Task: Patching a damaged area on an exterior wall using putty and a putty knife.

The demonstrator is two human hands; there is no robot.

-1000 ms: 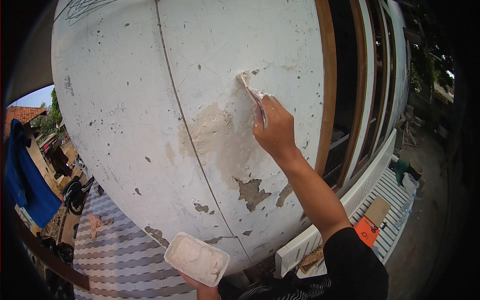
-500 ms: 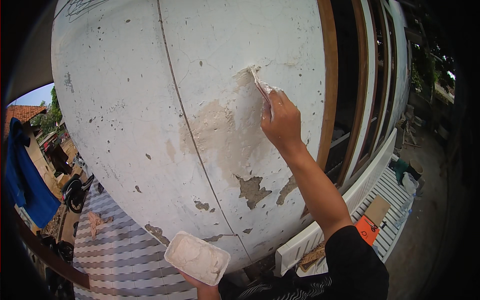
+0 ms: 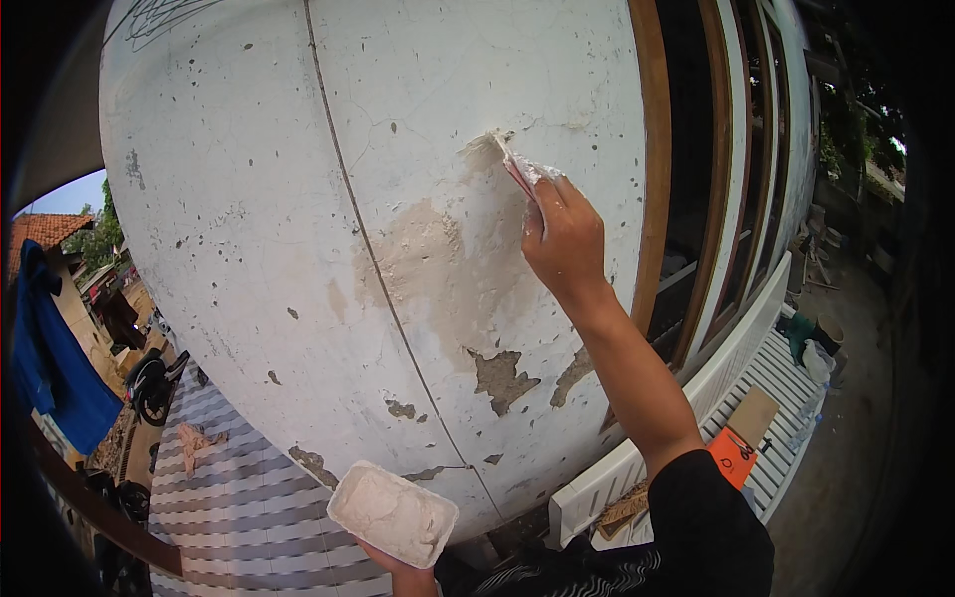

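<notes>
- Head view: the right hand [image 3: 565,234] is raised to the wall [image 3: 249,289], fingers pinched round a putty-smeared scraper [image 3: 518,173].
- The scraper is tilted, its far end touching the wall at a small patch of wet putty, above a broad beige patch [image 3: 413,249].
- Low in view, the left hand [image 3: 406,575] grasps a white tub [image 3: 363,534] from beneath — most of its fingers are hidden, so their exact curl cannot be told.
- Pale putty [image 3: 398,512] fills much of the tub, which is tilted, near the wall's foot.
- Bare grey chips [image 3: 502,380] show below the beige patch; a dark line [image 3: 353,204] runs down the wall to its left.
- Rightward stands a brown window frame [image 3: 652,149] — beyond the forearm, an orange piece [image 3: 731,458] lies on a white slatted panel [image 3: 781,468].
</notes>
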